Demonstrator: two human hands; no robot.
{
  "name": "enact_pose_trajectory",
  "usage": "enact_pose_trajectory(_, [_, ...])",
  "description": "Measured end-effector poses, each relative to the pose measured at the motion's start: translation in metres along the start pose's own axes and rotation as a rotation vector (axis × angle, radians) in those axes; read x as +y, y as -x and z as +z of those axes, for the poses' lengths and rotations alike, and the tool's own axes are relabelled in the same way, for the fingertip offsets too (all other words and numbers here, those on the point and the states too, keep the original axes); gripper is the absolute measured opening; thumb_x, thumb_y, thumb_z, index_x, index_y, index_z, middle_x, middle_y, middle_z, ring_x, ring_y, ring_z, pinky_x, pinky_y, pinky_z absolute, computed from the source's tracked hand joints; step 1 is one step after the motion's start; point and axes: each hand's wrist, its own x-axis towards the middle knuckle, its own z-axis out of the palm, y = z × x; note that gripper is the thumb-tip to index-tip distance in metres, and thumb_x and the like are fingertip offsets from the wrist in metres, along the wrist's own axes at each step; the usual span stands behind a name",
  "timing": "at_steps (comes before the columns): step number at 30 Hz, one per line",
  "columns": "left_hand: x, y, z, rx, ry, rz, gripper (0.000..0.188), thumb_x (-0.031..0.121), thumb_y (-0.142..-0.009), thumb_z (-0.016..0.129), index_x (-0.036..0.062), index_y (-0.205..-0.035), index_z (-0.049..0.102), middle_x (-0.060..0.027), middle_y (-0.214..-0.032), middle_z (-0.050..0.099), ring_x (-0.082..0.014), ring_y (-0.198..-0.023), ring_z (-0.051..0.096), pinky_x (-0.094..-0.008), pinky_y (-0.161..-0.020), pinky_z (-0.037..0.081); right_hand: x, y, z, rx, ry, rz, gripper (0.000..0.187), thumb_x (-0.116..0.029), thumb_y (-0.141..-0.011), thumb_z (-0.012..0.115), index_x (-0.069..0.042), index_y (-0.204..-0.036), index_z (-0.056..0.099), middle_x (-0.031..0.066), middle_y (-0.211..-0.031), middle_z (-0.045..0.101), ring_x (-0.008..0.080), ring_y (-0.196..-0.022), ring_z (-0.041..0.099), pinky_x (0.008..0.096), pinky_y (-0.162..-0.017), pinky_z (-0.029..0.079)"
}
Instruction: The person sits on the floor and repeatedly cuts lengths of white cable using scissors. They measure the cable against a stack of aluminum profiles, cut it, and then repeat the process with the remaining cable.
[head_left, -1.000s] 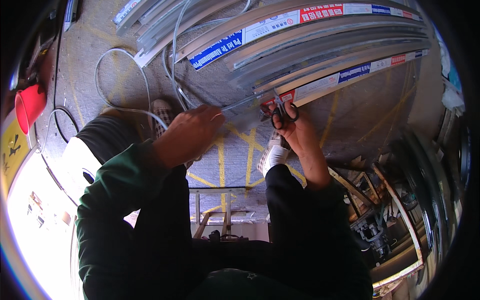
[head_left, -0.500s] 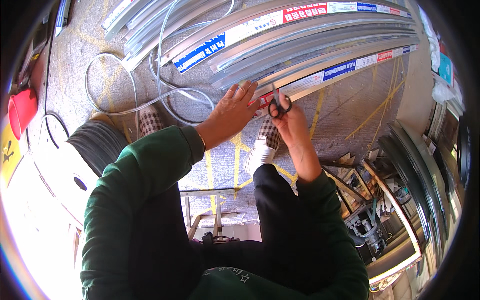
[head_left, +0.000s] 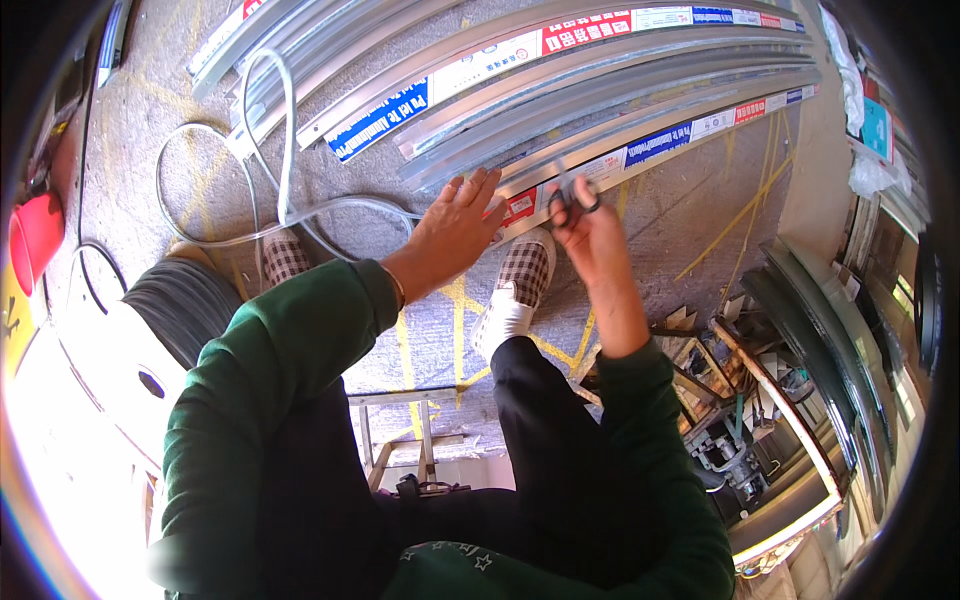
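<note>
My left hand (head_left: pixel 455 228) lies over the near end of the closest metal profile (head_left: pixel 690 130), its fingers stretched out and side by side. A grey, flexible strip (head_left: pixel 345 203) runs from the left to beneath this hand; the palm hides its end. Black-handled scissors (head_left: pixel 573 199) are in my right hand (head_left: pixel 594 245), just right of the left one. Their blades point away from me over the profile and are smeared by motion. Red, white and blue film covers part of the profile's side.
More metal profiles (head_left: pixel 600 75) lie across the far floor, and the strip (head_left: pixel 287 150) loops at their left ends. A cable spool (head_left: pixel 185 305) and red bucket (head_left: pixel 36 240) stand left. At right are a metal frame (head_left: pixel 785 400) with machinery and dark curved strips (head_left: pixel 815 340).
The strip's loops at the left have shifted, one now rising in a narrow bend. My right hand and the scissors have moved slightly right. My left hand stays on the profile's end.
</note>
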Motion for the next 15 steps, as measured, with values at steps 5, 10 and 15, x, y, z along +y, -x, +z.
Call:
enact_pose_trajectory(5, [0.000, -0.006, 0.003, -0.021, -0.111, -0.005, 0.044, 0.015, -0.087, 0.061, 0.0020, -0.129, 0.060, -0.0221, -0.148, 0.043, -0.0343, -0.135, 0.043, -0.0433, -0.107, 0.040, 0.023, 0.014, 0.012, -0.099, -0.011, 0.093, 0.032, -0.032, -0.100, 0.063, 0.000, -0.104, 0.064, 0.0058, -0.081, 0.066, 0.0108, -0.067, 0.061, 0.0232, -0.057, 0.048])
enact_pose_trajectory(10, [0.001, -0.007, 0.005, -0.042, -0.124, -0.014, 0.045, 0.015, -0.087, 0.060, 0.0001, -0.130, 0.060, -0.0176, -0.148, 0.045, -0.0319, -0.134, 0.044, -0.0420, -0.106, 0.040, 0.025, 0.008, 0.008, -0.069, -0.033, 0.086, 0.032, -0.030, -0.099, 0.065, 0.002, -0.105, 0.063, 0.0064, -0.080, 0.065, 0.0105, -0.067, 0.060, 0.0209, -0.057, 0.047])
enact_pose_trajectory(15, [0.002, -0.007, 0.006, -0.075, -0.137, -0.014, 0.046, 0.015, -0.088, 0.060, -0.0007, -0.131, 0.059, -0.0161, -0.147, 0.046, -0.0300, -0.133, 0.045, -0.0412, -0.105, 0.040, 0.010, -0.012, -0.015, 0.035, -0.038, -0.057, 0.033, -0.029, -0.100, 0.063, 0.003, -0.109, 0.061, 0.0042, -0.080, 0.061, 0.0088, -0.069, 0.057, 0.0183, -0.056, 0.044])
